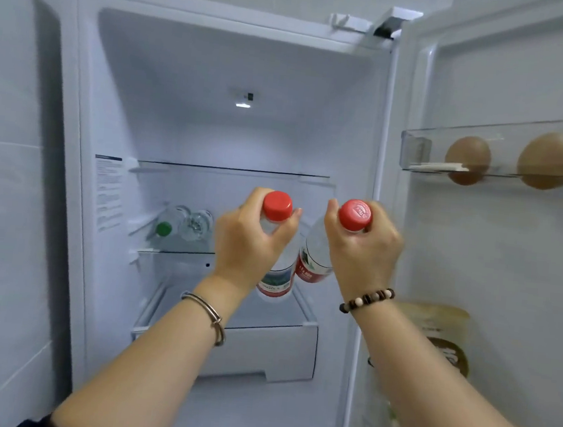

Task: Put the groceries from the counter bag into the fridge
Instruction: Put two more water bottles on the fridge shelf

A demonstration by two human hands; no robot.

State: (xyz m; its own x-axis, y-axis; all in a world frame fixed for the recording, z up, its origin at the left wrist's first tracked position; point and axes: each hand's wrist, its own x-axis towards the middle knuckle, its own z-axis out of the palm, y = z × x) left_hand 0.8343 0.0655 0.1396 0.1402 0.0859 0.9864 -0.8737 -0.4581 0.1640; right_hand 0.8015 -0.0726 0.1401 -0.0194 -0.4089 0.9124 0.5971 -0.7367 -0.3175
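Note:
The fridge [214, 110] stands open in front of me. My left hand [250, 241] grips the neck of a clear water bottle with a red cap [277, 206] and a red-and-green label. My right hand [365, 252] grips a second water bottle with a red cap [355, 215] in the same way. Both bottles are held side by side in front of the middle glass shelf [180, 252], bases pointing into the fridge. The counter bag is out of view.
Two clear bottles, one with a green cap [163, 228], lie on the middle shelf at the left. A white drawer [270, 353] sits below. The open door [495, 268] at right holds two brown eggs [467, 159] in a clear tray and a tan packet [447, 336] lower down.

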